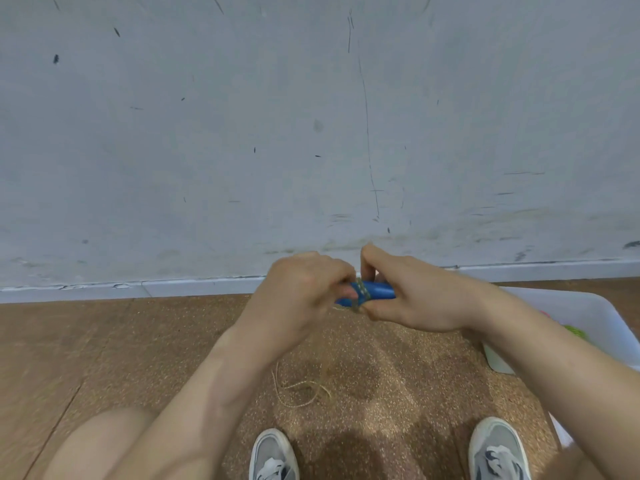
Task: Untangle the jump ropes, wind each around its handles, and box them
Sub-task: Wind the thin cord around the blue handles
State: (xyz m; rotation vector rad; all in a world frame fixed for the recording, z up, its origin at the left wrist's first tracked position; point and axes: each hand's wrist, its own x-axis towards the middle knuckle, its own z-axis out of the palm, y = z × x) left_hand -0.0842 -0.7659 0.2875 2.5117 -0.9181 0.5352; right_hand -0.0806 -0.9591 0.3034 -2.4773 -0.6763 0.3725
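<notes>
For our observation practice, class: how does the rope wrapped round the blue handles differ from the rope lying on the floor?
The wrapped rope sits in tight turns round the blue handles; the floor rope lies in loose open loops. The wrapped rope is held up between the left hand and right hand; the floor rope lies untouched on the floor. Both look like pale cord.

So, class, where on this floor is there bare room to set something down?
Bare floor left of the left hand, up to the skirting board; a patch between the shoes. Crowded: loose rope below that hand, white box at right.
</notes>
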